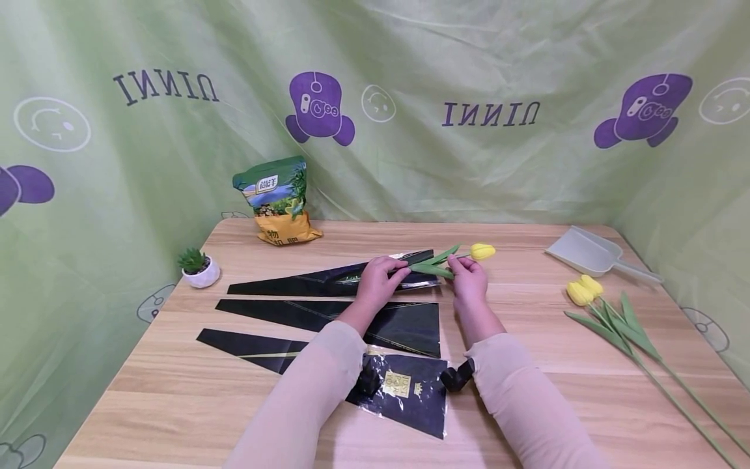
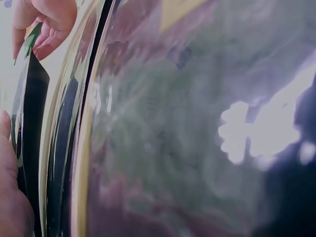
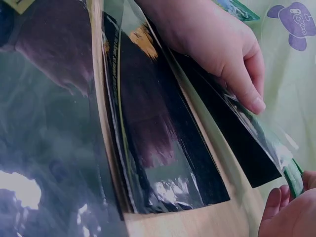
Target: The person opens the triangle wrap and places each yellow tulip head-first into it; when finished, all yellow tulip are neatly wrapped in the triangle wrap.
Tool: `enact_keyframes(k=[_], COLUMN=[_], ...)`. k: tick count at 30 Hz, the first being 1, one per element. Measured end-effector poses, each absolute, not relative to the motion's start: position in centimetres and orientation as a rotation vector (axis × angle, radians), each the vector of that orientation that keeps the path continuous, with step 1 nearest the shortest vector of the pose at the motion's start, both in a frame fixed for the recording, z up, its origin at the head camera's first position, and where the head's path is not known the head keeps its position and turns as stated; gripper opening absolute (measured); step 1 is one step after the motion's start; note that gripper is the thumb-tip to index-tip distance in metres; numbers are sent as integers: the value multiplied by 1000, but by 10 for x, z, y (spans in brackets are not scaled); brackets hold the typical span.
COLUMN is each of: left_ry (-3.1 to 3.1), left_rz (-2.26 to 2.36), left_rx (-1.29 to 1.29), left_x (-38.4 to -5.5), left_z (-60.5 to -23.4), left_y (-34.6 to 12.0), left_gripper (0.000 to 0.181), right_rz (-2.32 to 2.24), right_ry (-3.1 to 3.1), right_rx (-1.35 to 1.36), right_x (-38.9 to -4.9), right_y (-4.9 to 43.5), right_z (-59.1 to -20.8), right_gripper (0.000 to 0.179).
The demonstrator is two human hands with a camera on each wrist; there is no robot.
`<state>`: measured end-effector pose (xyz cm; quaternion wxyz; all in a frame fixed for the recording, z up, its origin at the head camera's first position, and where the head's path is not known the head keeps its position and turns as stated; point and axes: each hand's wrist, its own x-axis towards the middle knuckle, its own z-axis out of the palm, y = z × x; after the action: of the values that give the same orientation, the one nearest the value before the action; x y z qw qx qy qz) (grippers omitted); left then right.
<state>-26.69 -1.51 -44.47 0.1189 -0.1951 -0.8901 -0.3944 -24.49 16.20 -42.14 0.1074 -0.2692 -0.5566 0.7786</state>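
A yellow artificial tulip [image 1: 483,251] lies partly within the farthest black flower sleeve [image 1: 281,284], its bloom beyond the wide end and green leaves [image 1: 435,268] at the mouth. My right hand [image 1: 471,281] pinches the tulip by its leaves and stem just below the bloom. At the sleeve's mouth, my left hand [image 1: 377,281] grips the clear-fronted sleeve between thumb and fingers. The right wrist view shows the left thumb [image 3: 254,102] against the shiny film. The stem's lower part is hidden inside the sleeve.
Two more black sleeves, a middle one [image 1: 404,324] and a near one [image 1: 418,407], lie under my forearms. Two yellow tulips [image 1: 584,290] and a grey dustpan [image 1: 586,253] are on the right. At back left stand a green-and-orange bag [image 1: 284,205] and a small potted plant [image 1: 200,268].
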Motion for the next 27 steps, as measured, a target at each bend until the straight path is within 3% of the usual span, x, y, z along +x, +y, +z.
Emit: enact_keyframes(k=[14, 21, 27], left_ry=[-2622, -2608, -2595], left_rz=[-1146, -1149, -1145], left_rx=[-574, -584, -585], left_x=[-267, -267, -269], left_z=[-445, -446, -449], left_y=[-15, -16, -16], left_gripper=[26, 25, 24], right_rz=[2450, 2485, 2406], right_ry=[-1536, -1420, -1476], right_rx=[-735, -739, -720], right_x=[-243, -241, -240], right_y=[162, 166, 175], right_z=[-421, -421, -420], right_gripper=[14, 61, 65])
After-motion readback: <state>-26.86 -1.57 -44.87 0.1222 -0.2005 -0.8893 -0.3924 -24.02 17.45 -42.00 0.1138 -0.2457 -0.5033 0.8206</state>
